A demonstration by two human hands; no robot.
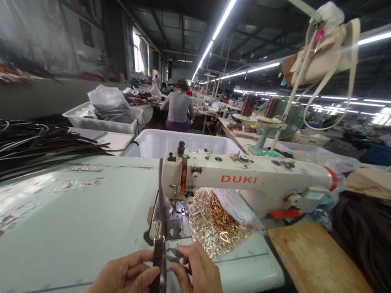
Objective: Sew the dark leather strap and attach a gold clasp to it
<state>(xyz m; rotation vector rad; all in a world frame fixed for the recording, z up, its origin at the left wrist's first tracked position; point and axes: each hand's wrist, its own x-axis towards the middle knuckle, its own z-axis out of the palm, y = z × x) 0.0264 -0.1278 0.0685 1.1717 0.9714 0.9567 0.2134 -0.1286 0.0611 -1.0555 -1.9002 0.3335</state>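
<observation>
Pinched between the thumb and fingers of my left hand [130, 276] is a dark brown strap [156, 281], folded into a loop at its near end. A gold-coloured metal buckle or clasp [159, 231] sits on the strap, which runs away from me past the needle end of the white sewing machine [236, 174]. My right hand [200, 281] is closed on small grey thread snips [173, 255], their blades pointing left beside the strap. Just beyond that hand, a clear bag of gold-coloured metal hooks and rings [222, 222] rests under the machine arm.
Dark strips [21, 146] lie piled at the left, more dark straps [370, 248] at the right beside a wooden board [331, 276]. Behind the machine stands a white bin [189, 140]. A beige bag [324, 58] hangs from a pole. Further back, a person [179, 108] sits.
</observation>
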